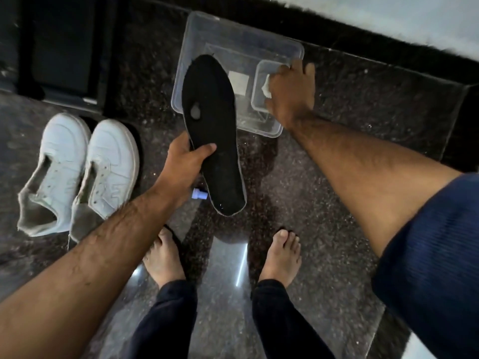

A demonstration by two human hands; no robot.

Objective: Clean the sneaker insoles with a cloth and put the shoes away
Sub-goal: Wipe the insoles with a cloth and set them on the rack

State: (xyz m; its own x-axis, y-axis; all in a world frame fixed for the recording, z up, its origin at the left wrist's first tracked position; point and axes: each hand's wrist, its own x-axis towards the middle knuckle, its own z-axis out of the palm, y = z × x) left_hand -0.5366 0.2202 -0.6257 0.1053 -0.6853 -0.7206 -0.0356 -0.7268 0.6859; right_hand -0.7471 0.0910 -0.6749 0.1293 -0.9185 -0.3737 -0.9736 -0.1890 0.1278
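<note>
While my left hand [185,158] grips the black insole [212,133] by its side, above the floor [324,203], my right hand [291,93] pinches a white cloth [267,88] in the small tub [259,81] inside the clear box [202,35]. Both sneakers [77,172] sit left of the insole.

The right hand [290,93] covers most of the white cloth [267,88] and the small container's [259,99] far side, so its grip cannot be told. The insole [211,130] hides part of the clear box [197,29] and a small blue thing [199,196] on the floor. Both elbows run off the picture's edges.
</note>
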